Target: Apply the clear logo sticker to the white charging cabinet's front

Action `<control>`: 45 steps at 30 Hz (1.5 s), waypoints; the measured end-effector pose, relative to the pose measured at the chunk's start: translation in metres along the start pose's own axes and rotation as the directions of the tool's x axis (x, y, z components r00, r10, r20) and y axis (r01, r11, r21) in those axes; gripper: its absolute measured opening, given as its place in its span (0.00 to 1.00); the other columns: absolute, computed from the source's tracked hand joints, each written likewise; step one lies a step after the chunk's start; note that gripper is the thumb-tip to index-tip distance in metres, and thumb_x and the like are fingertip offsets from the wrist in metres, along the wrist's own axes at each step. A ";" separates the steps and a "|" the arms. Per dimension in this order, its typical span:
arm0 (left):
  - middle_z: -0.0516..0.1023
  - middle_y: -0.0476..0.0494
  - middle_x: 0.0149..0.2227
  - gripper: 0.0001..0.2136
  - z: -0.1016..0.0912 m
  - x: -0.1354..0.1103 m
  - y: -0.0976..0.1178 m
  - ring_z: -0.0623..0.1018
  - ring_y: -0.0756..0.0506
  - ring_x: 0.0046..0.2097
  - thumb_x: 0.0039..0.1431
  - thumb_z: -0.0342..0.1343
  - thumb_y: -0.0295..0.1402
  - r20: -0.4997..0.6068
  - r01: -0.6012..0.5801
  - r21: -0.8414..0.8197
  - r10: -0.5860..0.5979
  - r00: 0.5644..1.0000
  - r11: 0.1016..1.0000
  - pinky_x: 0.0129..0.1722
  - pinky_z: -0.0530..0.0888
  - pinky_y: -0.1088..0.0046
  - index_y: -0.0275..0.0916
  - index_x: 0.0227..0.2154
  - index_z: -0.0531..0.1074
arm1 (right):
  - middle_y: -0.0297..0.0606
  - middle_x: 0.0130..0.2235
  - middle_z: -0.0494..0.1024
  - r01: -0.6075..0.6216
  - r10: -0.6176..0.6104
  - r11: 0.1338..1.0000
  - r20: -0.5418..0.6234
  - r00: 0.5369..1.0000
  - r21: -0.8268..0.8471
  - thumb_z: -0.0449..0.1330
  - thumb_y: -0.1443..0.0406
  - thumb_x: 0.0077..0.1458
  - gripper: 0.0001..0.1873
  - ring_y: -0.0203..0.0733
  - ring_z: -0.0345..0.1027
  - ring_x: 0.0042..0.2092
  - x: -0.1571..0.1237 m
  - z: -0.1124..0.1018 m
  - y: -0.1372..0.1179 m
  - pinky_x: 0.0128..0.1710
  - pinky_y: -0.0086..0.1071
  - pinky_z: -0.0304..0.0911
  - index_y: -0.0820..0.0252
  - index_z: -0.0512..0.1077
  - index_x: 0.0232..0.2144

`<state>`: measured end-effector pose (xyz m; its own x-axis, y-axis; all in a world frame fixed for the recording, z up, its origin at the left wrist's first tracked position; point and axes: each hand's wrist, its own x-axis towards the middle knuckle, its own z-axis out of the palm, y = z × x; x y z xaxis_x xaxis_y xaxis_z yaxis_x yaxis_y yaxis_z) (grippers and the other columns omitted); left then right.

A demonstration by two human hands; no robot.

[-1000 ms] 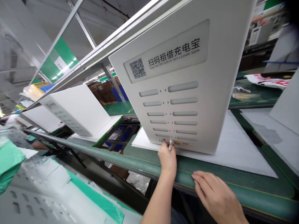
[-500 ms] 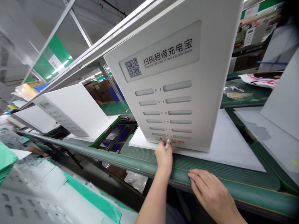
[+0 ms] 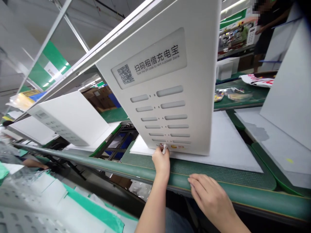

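Definitely a factory assembly line — green mesh conveyor belt (image 3: 213,169) right under the fingers (image 3: 194,181), white power-bank rental cabinets (image 3: 157,106) lined up beyond them.

Bright ceiling lights (image 3: 56,73), warped edges

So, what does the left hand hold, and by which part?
The left hand pinches a small white stick by its lower end, between the fingers; its exact kind cannot be told.

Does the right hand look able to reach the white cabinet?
Probably yes: the right hand rests on the green rail, with only the belt between it and the cabinet.
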<state>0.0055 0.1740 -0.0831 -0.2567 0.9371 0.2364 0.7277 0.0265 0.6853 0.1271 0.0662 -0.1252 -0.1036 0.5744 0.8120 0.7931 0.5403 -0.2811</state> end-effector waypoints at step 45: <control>0.67 0.44 0.41 0.15 -0.067 0.058 -0.121 0.70 0.48 0.43 0.55 0.49 0.35 -0.197 0.005 -0.657 -0.179 0.964 0.754 0.46 0.65 0.69 0.41 0.42 0.53 | 0.51 0.56 0.61 0.203 -0.076 0.899 0.318 0.945 -0.388 0.52 0.71 0.47 0.16 0.48 0.63 0.49 0.092 0.135 -0.049 0.38 0.34 0.62 0.69 0.73 0.38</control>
<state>-0.1401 0.2020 -0.1065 -0.5029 0.8299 0.2414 0.1295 -0.2037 0.9704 -0.0023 0.1753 -0.1053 -0.3491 0.6973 0.6260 0.9250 0.3635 0.1110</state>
